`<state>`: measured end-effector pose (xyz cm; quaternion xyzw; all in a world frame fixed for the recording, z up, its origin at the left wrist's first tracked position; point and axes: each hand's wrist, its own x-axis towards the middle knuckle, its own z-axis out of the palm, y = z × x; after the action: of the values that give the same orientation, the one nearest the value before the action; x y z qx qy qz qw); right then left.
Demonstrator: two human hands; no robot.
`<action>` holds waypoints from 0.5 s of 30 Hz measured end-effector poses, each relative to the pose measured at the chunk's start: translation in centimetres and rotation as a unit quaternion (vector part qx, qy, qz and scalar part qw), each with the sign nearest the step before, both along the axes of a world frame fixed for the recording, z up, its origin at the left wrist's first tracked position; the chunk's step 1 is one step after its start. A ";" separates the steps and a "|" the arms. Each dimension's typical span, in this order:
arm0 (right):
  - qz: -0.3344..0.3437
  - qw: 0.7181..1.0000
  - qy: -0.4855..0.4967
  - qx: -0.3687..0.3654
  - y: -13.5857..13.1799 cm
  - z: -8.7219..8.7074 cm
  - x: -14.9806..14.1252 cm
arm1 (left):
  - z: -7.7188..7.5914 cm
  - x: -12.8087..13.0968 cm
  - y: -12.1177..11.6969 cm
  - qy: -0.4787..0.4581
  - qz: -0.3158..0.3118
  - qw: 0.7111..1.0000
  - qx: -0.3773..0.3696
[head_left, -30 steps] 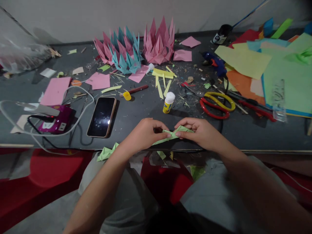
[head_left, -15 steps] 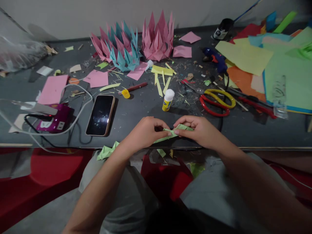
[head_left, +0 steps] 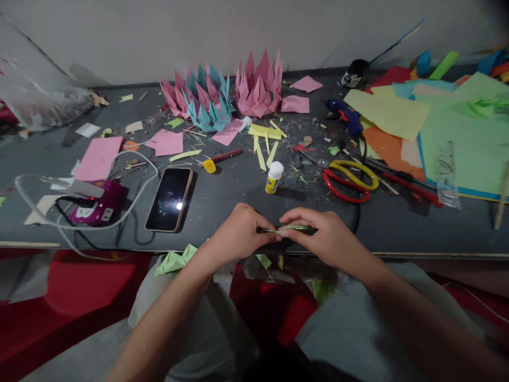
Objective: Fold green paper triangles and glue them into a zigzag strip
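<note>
Between my two hands is a folded green paper piece (head_left: 296, 227), seen nearly edge-on just above the table's front edge. My left hand (head_left: 244, 231) pinches its left end between thumb and fingers. My right hand (head_left: 318, 233) grips the other end, thumb below and fingers above. Just beyond them an uncapped glue stick (head_left: 273, 178) stands upright, its yellow cap (head_left: 209, 166) lying to the left. More folded green paper (head_left: 175, 261) rests on my left thigh, partly behind my forearm.
A phone (head_left: 169, 199) and a purple power adapter (head_left: 97, 204) with cables lie at left. Pink and blue folded-paper crowns (head_left: 258, 85) stand at the back. Scissors (head_left: 352, 180), a blue glue gun (head_left: 345, 116) and coloured sheets (head_left: 457, 143) are at right.
The green paper has turned from showing its folded face to nearly edge-on, still in both hands. The whole scene sits lower in the picture, as the camera view has tilted up.
</note>
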<state>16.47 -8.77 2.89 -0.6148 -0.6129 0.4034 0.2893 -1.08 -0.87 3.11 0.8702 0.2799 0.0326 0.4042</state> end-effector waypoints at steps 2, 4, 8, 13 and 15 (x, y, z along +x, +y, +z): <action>0.023 0.999 -0.030 0.010 0.0 0.3 0.2 | 0.3 0.1 -0.4 0.000 -0.007 0.999 0.046; 0.052 0.997 -0.062 0.013 0.0 0.5 0.4 | 0.5 0.3 -0.9 0.010 -0.018 0.996 0.088; 0.078 0.990 -0.112 0.033 -0.1 0.2 0.4 | 0.2 1.0 -1.4 0.038 -0.009 0.986 0.161; 0.048 0.983 -0.162 0.071 0.0 -0.7 0.4 | -0.2 1.5 -1.4 0.078 0.009 0.975 0.209; 0.028 0.983 -0.167 0.069 0.1 -0.9 0.6 | 0.0 1.3 -1.4 0.053 0.034 0.967 0.247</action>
<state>17.04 -8.62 1.97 -0.6348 -0.6955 0.2601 0.2135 0.27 -2.30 3.14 0.9337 0.3131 0.0686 0.1597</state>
